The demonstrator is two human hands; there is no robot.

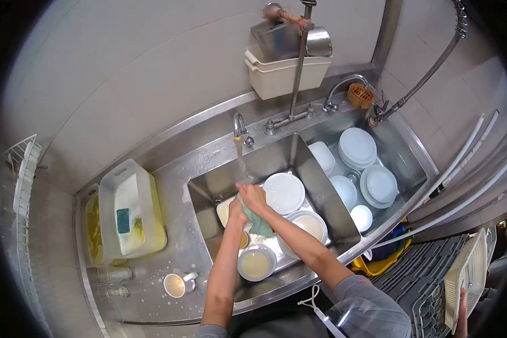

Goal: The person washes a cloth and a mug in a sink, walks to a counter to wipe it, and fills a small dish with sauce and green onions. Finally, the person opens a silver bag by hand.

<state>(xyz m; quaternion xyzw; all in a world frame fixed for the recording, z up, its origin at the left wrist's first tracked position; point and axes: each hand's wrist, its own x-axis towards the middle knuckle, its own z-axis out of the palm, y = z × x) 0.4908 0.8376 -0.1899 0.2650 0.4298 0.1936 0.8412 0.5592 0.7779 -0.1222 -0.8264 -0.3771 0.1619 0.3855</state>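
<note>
Both of my hands are over the left sink basin (pixel 208 188), closed on a green cloth (pixel 259 225) that hangs down between them. My left hand (pixel 236 213) is at the cloth's left side, and my right hand (pixel 252 196) is just above and to the right of it. Water runs from the small tap (pixel 239 125) behind them. Around the hands in the basin are a white plate (pixel 285 192), a bowl with cloudy liquid (pixel 256 263), another bowl (pixel 308 227) and a pale dish (pixel 223 212) partly behind my left hand.
White plates (pixel 358 146) and bowls sit in water in the right basin. On the left counter stand a clear tub (pixel 156 219) with a green sponge (pixel 123 221), a mug (pixel 174 285) and glasses (pixel 115 274). A person's hand touches a basket (pixel 466 276) at far right.
</note>
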